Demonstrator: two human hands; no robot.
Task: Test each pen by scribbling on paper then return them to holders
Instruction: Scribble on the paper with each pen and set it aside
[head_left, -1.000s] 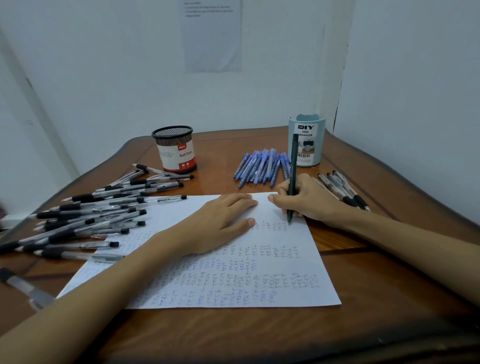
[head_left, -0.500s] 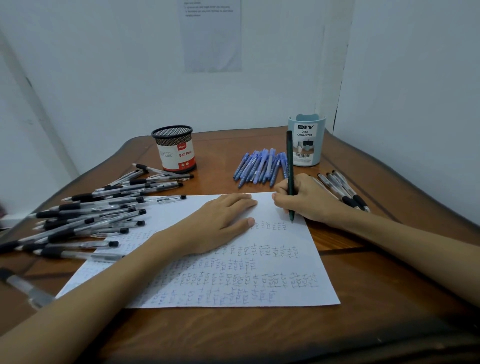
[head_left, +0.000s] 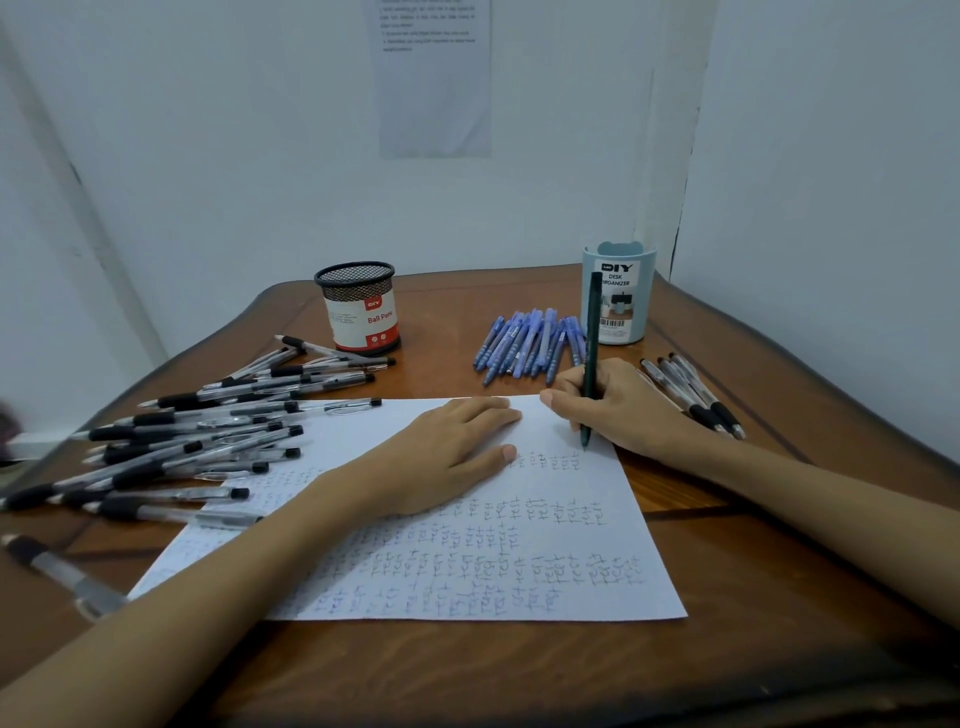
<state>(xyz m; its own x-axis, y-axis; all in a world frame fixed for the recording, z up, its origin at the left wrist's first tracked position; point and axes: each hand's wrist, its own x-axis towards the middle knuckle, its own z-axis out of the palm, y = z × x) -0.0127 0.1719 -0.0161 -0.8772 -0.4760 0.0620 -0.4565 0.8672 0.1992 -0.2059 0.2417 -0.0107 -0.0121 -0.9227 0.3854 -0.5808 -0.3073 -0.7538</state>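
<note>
The right hand (head_left: 623, 405) grips a dark pen (head_left: 592, 332), its fingers (head_left: 558, 397) curled round the lower barrel. The pen stands almost upright, with its tip on the sheet of paper (head_left: 587, 545) at the right end of the top row of scribbles. The left hand (head_left: 441, 457) lies flat with straight fingers on the sheet, pinning it to the tabletop (head_left: 727, 545). The pale blue desk organizer (head_left: 621, 306) stands straight beyond the right hand, and the pen's upper end overlaps it in view. The black mesh holder (head_left: 358, 306) is well apart to the left. If the organizer is this pen's place, the right hand is the nearer one and need only lift and reach forward.
</note>
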